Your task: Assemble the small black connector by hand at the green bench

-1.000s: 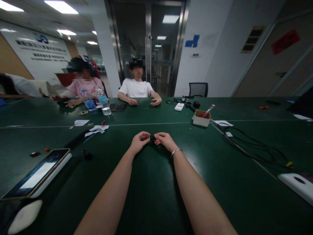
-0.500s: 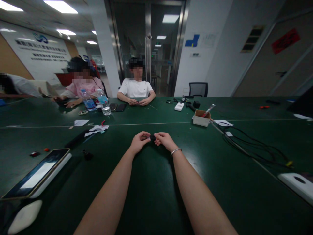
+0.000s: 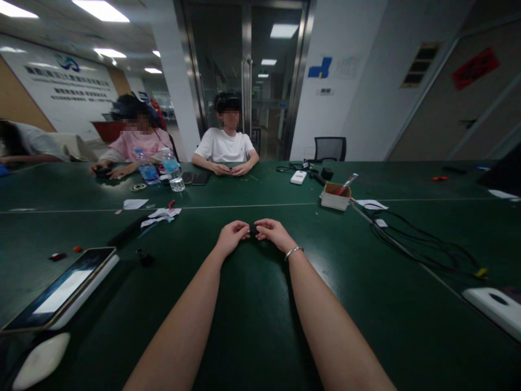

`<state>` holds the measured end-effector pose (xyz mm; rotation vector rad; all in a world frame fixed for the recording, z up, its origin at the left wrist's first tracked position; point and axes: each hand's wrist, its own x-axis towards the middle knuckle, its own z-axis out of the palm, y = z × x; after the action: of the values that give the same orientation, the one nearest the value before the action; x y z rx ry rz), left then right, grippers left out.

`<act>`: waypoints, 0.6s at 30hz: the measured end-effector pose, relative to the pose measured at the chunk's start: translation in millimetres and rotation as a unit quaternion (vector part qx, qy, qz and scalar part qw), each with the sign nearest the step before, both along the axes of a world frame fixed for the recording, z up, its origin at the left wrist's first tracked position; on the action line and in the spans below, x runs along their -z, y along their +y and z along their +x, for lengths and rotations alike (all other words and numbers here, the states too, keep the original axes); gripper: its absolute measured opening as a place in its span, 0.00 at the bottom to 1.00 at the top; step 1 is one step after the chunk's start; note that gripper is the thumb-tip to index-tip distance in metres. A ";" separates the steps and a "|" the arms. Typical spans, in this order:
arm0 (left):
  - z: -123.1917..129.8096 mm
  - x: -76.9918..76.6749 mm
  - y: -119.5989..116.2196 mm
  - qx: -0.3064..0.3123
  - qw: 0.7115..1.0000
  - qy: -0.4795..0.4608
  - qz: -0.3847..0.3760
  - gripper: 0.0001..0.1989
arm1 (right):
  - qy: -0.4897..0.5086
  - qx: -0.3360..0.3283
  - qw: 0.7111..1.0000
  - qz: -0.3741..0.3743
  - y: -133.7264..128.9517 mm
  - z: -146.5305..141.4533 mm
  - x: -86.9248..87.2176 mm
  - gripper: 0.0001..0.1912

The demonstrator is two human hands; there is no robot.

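A small dark object (image 3: 253,230) sits between my two hands, just above or on the green table; its kind is too small to make out. My left hand (image 3: 234,237) pinches its left side with thumb and fingers. On the other side my right hand (image 3: 274,233), with a silver bracelet at the wrist, has its thumb and fingertips closed on it. Much of the object is covered by the fingertips. To the left of my hands stands a small black cylindrical piece (image 3: 144,257).
A phone on a white block (image 3: 89,277) lies at the left, near a white mouse (image 3: 43,361). Ahead are water bottles (image 3: 173,171) and a small box (image 3: 336,196). Black cables (image 3: 423,239) run along the right. Across the table a person in white (image 3: 226,146) sits.
My right-hand fingers have shifted slightly around the small dark object, and less of it shows. Both arms stay nearly in place.
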<state>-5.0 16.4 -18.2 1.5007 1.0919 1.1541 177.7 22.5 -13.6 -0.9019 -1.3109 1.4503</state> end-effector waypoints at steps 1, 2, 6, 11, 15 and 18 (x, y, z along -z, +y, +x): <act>0.3 0.0 0.1 -0.003 1.000 0.002 -0.002 0.15 | 0.000 -0.003 1.000 0.000 -0.2 0.2 -0.2 0.12; 0.7 -0.2 0.1 -0.006 1.000 0.005 -0.004 0.15 | 0.000 -0.005 1.000 0.000 -0.3 0.4 -0.3 0.12; 2.5 -1.5 -0.5 -0.015 1.000 0.022 -0.012 0.18 | 0.006 -0.012 1.000 0.001 0.1 1.2 0.0 0.14; 3.5 -1.9 -1.3 -0.003 1.000 0.025 -0.018 0.20 | 0.012 -0.013 1.000 -0.002 0.8 1.1 0.6 0.14; 2.9 -1.1 -2.5 0.015 1.000 0.021 -0.009 0.19 | 0.015 -0.009 1.000 -0.002 0.8 0.9 0.5 0.14; 3.3 -0.3 -2.5 0.014 1.000 0.022 -0.016 0.19 | 0.019 -0.008 1.000 -0.004 0.9 0.8 1.1 0.14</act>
<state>-1.7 13.9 -18.0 1.5193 1.1115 1.0848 178.5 23.4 -14.7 -0.8667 -1.2876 1.4791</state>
